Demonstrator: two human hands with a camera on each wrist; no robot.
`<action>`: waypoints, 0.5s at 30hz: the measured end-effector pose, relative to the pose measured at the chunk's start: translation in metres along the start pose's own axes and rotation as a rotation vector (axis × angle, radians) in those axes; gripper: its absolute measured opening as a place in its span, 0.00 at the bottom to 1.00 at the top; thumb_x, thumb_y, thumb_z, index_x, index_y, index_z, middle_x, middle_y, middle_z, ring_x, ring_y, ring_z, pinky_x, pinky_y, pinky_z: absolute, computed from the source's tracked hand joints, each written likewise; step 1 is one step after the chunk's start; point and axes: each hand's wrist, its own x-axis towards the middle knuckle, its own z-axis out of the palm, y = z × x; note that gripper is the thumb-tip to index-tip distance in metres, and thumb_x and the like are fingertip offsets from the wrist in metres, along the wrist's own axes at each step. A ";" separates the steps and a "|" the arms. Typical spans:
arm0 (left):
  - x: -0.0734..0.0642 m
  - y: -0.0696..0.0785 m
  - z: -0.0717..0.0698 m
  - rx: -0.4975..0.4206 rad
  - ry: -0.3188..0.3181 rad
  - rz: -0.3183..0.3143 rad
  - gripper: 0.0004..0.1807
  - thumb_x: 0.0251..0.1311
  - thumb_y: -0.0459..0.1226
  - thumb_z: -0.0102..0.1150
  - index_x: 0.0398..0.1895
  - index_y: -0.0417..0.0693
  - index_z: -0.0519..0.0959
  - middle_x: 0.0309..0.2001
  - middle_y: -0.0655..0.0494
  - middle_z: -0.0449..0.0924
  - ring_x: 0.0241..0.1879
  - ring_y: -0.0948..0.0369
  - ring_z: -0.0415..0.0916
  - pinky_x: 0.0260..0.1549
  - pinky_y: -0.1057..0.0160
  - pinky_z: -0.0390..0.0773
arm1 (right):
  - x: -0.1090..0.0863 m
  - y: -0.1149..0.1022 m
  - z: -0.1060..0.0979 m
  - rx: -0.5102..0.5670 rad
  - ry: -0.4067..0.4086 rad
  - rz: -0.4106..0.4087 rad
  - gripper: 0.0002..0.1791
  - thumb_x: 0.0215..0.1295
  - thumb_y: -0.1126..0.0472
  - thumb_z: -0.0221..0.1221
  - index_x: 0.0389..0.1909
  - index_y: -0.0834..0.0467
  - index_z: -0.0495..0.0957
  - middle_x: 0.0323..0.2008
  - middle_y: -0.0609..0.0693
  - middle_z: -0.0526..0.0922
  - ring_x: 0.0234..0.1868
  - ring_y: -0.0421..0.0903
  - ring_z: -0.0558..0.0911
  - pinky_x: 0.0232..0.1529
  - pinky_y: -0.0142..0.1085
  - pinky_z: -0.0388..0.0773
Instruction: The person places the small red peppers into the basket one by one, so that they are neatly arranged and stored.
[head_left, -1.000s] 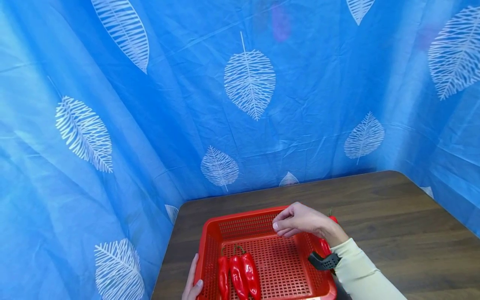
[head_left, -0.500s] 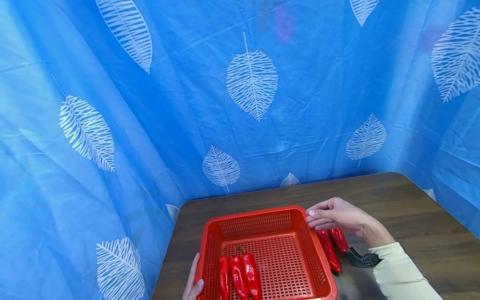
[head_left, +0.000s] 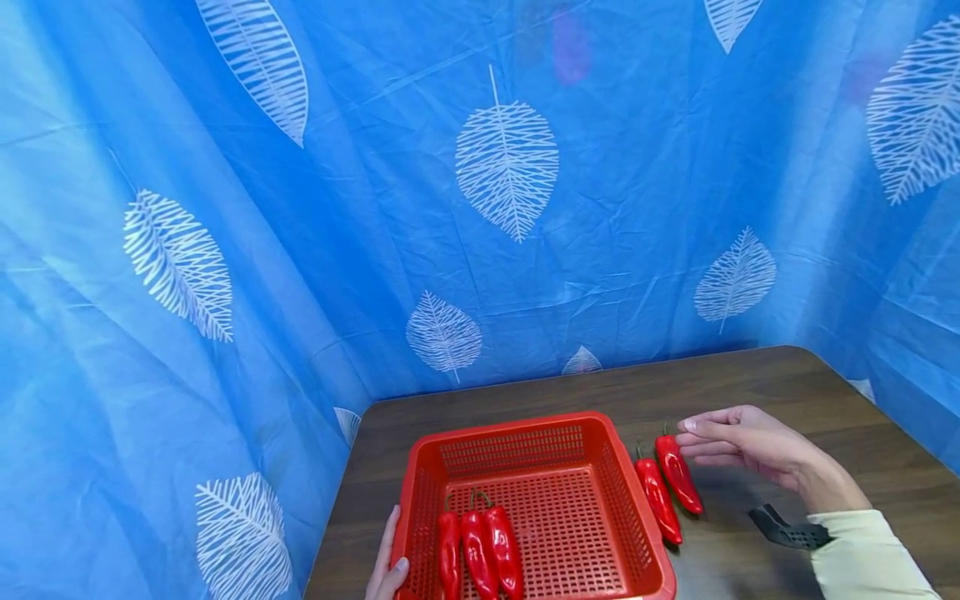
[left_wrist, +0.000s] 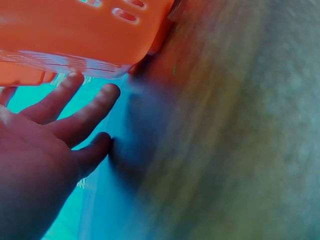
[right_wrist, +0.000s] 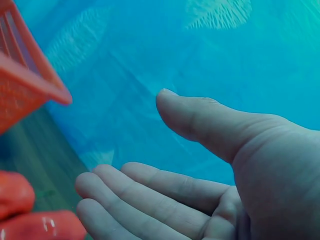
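Two red peppers (head_left: 667,487) lie side by side on the dark wooden counter (head_left: 787,400), low and right of centre in the head view, just beside the right wall of a red plastic basket (head_left: 517,454). Their green stems point toward the far edge of the counter and their tips toward the bottom of the frame. The one nearer the basket sits slightly lower in the frame than the other; whether the two touch cannot be told.

The right hand (head_left: 746,446) hovers just to the right of the outer pepper, its fingers (head_left: 701,437) stretched out and loosely together, pointing left toward the pepper's stem end, and it holds nothing. The right wrist view shows the same: palm open, thumb apart from the fingers, red pepper skin (right_wrist: 30,215) at the lower left corner just in front of the fingertips. A pale sleeve (head_left: 870,558) covers the forearm at the lower right of the head view, with a black strap (head_left: 787,529) at the wrist.

Three more red peppers (head_left: 480,550) lie in a row on the basket floor, at its left side near the bottom edge of the frame. The left hand (head_left: 386,571) rests against the basket's left wall at the bottom of the head view; in the left wrist view its fingers (left_wrist: 75,112) are spread and straight beside the basket's lower edge (left_wrist: 75,45), not curled round it.

A blue curtain with white leaf prints (head_left: 506,162) hangs behind and to both sides of the counter.
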 end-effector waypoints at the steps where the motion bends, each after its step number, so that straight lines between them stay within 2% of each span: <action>1: -0.001 0.002 0.002 -0.004 0.014 -0.015 0.36 0.90 0.40 0.26 0.86 0.96 0.42 0.74 0.70 0.70 0.70 0.58 0.77 0.67 0.47 0.82 | -0.002 0.003 -0.004 0.004 0.003 0.005 0.33 0.87 0.57 0.55 0.74 0.82 0.65 0.61 0.60 0.89 0.60 0.52 0.91 0.62 0.46 0.87; 2: -0.001 0.003 0.004 -0.003 0.004 -0.008 0.37 0.90 0.39 0.25 0.87 0.95 0.41 0.74 0.70 0.69 0.71 0.58 0.76 0.67 0.47 0.82 | -0.004 0.005 -0.007 0.010 0.010 0.015 0.32 0.87 0.57 0.55 0.74 0.82 0.66 0.60 0.59 0.90 0.59 0.52 0.91 0.62 0.46 0.87; 7: -0.004 0.016 0.023 0.081 -0.001 0.010 0.37 0.87 0.51 0.44 0.85 0.98 0.41 0.74 0.71 0.65 0.69 0.61 0.75 0.66 0.50 0.83 | -0.011 0.014 -0.017 -0.023 0.043 0.057 0.34 0.88 0.55 0.54 0.74 0.83 0.64 0.59 0.59 0.91 0.58 0.51 0.92 0.62 0.47 0.87; 8: -0.004 0.017 0.025 0.080 -0.005 0.014 0.37 0.87 0.51 0.43 0.85 0.97 0.40 0.74 0.70 0.65 0.69 0.61 0.75 0.66 0.50 0.82 | -0.012 0.016 -0.019 -0.036 0.057 0.069 0.36 0.88 0.54 0.55 0.74 0.84 0.62 0.59 0.59 0.90 0.58 0.51 0.92 0.61 0.47 0.88; 9: -0.005 0.018 0.027 0.074 0.015 -0.004 0.35 0.86 0.52 0.44 0.84 1.00 0.44 0.73 0.71 0.66 0.69 0.61 0.75 0.66 0.50 0.83 | -0.012 0.016 -0.020 -0.049 0.071 0.080 0.37 0.87 0.53 0.55 0.75 0.84 0.61 0.60 0.60 0.90 0.58 0.51 0.91 0.61 0.47 0.88; 12: -0.004 0.017 0.025 0.027 0.044 -0.028 0.34 0.90 0.45 0.36 0.82 1.02 0.50 0.72 0.73 0.71 0.69 0.62 0.77 0.67 0.51 0.83 | -0.012 0.018 -0.024 -0.083 0.120 0.110 0.40 0.87 0.51 0.56 0.76 0.84 0.60 0.60 0.62 0.90 0.58 0.52 0.91 0.60 0.48 0.88; 13: -0.004 0.016 0.023 0.019 0.034 -0.020 0.35 0.91 0.42 0.33 0.84 1.00 0.48 0.73 0.72 0.71 0.69 0.62 0.77 0.67 0.51 0.82 | -0.011 0.019 -0.026 -0.091 0.138 0.120 0.40 0.87 0.51 0.56 0.75 0.84 0.60 0.59 0.62 0.90 0.58 0.53 0.91 0.60 0.48 0.88; 15: -0.004 0.016 0.023 0.045 0.033 -0.010 0.35 0.90 0.44 0.36 0.86 0.95 0.43 0.74 0.71 0.70 0.69 0.62 0.76 0.67 0.52 0.82 | -0.010 0.020 -0.028 -0.106 0.160 0.133 0.40 0.86 0.51 0.57 0.75 0.84 0.61 0.59 0.63 0.90 0.58 0.54 0.91 0.59 0.47 0.89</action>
